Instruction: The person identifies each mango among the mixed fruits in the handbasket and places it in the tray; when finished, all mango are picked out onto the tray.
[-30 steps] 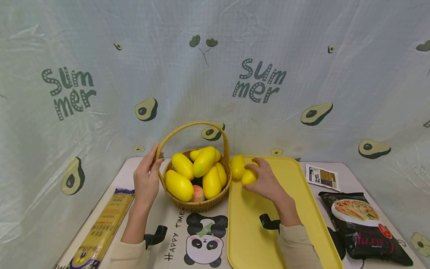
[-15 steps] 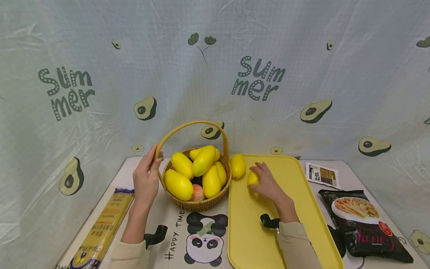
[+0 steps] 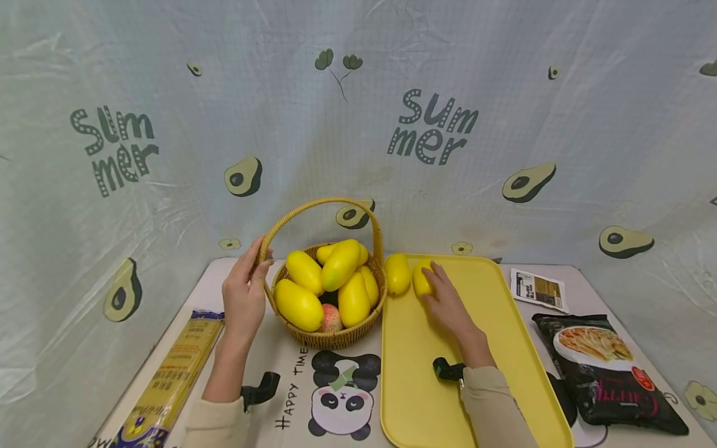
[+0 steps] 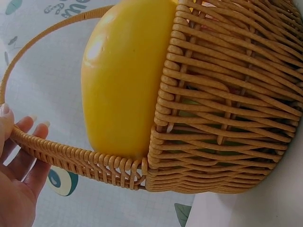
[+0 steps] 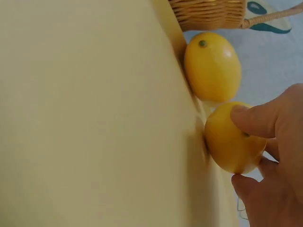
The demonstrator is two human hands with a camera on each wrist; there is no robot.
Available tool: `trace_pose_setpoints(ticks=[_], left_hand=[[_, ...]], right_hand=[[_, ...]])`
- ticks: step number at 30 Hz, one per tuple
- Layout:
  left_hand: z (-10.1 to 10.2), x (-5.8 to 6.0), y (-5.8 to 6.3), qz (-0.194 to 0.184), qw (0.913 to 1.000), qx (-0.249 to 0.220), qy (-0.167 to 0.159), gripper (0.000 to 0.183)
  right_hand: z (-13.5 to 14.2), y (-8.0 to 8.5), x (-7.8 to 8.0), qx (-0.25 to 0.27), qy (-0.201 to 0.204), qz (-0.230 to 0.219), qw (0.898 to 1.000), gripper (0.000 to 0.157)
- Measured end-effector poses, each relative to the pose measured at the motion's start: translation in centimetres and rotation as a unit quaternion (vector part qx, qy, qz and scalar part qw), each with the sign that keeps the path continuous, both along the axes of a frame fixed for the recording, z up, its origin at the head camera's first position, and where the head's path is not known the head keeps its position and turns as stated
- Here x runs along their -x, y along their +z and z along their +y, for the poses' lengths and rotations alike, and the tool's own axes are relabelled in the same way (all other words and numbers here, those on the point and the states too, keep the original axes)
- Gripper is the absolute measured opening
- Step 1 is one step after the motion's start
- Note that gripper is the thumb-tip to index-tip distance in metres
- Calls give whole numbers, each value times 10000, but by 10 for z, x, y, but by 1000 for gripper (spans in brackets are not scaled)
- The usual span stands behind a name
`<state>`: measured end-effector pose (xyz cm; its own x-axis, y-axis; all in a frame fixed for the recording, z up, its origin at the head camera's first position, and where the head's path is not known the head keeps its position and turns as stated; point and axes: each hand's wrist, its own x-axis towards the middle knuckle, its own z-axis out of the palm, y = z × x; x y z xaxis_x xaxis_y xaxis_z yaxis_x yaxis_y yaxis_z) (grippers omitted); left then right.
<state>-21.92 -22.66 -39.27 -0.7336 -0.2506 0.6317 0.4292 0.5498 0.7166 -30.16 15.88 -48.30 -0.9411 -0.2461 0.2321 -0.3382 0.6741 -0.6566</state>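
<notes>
Grips, taken left to right: the left hand [image 3: 244,298] pinches one side of the tall basket handle [image 3: 336,200], thumb on the near side and fingers behind, while the right hand [image 3: 450,308] lightly pinches a yellow mango [image 3: 421,280] between thumb and fingertips at the far end of a yellow tray [image 3: 426,386]. Judging from where I stand, the left side's danger is tilt: a tug on that handle could tip the wicker basket [image 3: 336,340], and the upper mangoes [image 3: 340,266], heaped above the rim, might tumble out. On the right, the pinched mango is rounded and looks slick, so an uneven release could let it roll along the tray or knock its neighbour, a second mango [image 3: 398,274] lying just beside it, next to the basket; I cannot tell whether the two touch. As for materials, at far left a long, shiny packet [image 3: 170,373] lies on the pale, panda-printed surface [image 3: 266,354]. Next comes the basket, coarse tan strands woven into a round bowl, its handle tightly wrapped; inside, smooth oval mangoes surround a pink, speckled, peach-like fruit [image 3: 332,318]. Then the tray, flat and matte with rounded corners and a low rim. At far right sit a small pale sachet [image 3: 538,289] and a glossy, crinkled black pouch [image 3: 610,395] picturing food.
</notes>
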Motion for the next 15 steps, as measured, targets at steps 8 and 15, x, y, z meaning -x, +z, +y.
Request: trace_pose_setpoints(ticks=[8,15], left_hand=[[1,-1,0,12,10000,14,19,49],[1,-1,0,16,10000,-32,22,48]], right_hand=[[-2,-5,2,215,-105,-43,9997,55],[-1,-7,5,175,-129,58,9997,55]])
